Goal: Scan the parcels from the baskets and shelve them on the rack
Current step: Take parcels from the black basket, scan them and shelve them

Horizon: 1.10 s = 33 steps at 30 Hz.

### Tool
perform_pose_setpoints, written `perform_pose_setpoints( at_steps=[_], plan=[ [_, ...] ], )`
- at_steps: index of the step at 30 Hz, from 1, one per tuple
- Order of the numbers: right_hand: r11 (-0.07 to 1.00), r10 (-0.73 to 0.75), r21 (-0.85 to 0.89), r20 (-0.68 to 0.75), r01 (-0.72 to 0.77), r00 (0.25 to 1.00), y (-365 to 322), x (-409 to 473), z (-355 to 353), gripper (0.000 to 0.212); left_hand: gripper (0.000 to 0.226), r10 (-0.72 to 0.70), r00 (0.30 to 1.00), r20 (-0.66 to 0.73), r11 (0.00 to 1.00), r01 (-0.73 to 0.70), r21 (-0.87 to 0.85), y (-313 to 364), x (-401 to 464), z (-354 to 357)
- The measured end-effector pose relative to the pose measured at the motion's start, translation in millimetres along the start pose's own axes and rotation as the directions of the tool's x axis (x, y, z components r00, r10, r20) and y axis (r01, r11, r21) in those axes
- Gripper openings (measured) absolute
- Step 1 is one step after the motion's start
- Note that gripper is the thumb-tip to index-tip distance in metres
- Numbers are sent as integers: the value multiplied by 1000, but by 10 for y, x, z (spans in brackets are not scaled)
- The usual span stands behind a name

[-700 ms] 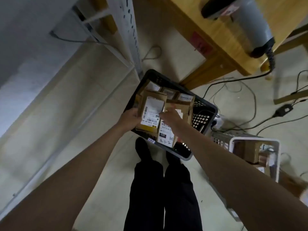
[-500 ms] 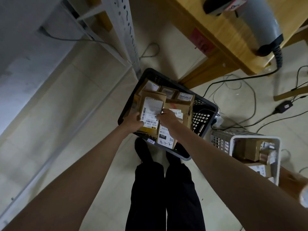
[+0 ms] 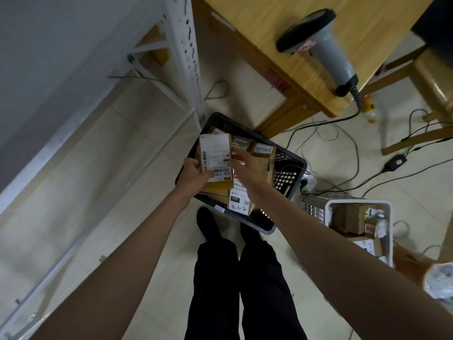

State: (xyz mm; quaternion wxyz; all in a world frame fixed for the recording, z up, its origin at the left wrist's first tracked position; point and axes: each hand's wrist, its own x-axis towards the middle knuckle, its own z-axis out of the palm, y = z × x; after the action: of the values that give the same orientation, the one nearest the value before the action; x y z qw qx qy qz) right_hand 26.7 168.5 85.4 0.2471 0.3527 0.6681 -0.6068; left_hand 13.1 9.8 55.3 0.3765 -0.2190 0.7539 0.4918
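A black slotted basket [image 3: 289,158] sits on the floor holding several brown cardboard parcels with white labels. My left hand [image 3: 195,174] grips the lower left edge of one labelled parcel [image 3: 215,157], holding it above the basket. My right hand [image 3: 245,165] is at that parcel's right edge, fingers reaching across it; its grip is unclear. Below them a parcel marked "4-3-2" [image 3: 239,203] stands in the basket. A grey barcode scanner [image 3: 326,49] lies on the wooden table [image 3: 269,33]. The white metal rack [image 3: 186,52] stands at upper left.
A white basket [image 3: 389,231] with more parcels sits on the floor at right. Black cables [image 3: 343,182] and a power adapter trail across the tiles. A wooden stool stands at far right. My legs in dark trousers are below the black basket.
The held parcel has risen out of the basket and turned more upright. My right hand has shifted from the lower parcel's label up to the held parcel's right edge.
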Motion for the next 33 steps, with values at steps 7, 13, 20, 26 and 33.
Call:
perform_pose_setpoints(
  at_steps=[7, 13, 20, 26, 33],
  plan=[
    [986, -168, 9, -16, 168, 986, -553, -702, 9, 60, 58, 124, 992, 18, 961, -115, -251, 515, -777, -303],
    [977, -178, 112, -62, 184, 982, -868, -1291, 2, 67, 85, 296, 952, 81, 918, -259, -301, 805, -1411, -602],
    [966, -195, 161, -47, 200, 980, -1100, -1633, -196, 47, 72, 380, 925, 3, 870, -356, -341, 1066, -1688, -669],
    [944, -324, -52, -317, 325, 891, -1555, -1188, -768, 41, 67, 349, 936, -52, 815, -330, -477, 1105, -1666, -692],
    [880, -444, -385, -460, 277, 769, -1802, -582, -1151, 49, 85, 255, 959, -126, 787, -282, -549, 944, -1551, -499]
  ],
)
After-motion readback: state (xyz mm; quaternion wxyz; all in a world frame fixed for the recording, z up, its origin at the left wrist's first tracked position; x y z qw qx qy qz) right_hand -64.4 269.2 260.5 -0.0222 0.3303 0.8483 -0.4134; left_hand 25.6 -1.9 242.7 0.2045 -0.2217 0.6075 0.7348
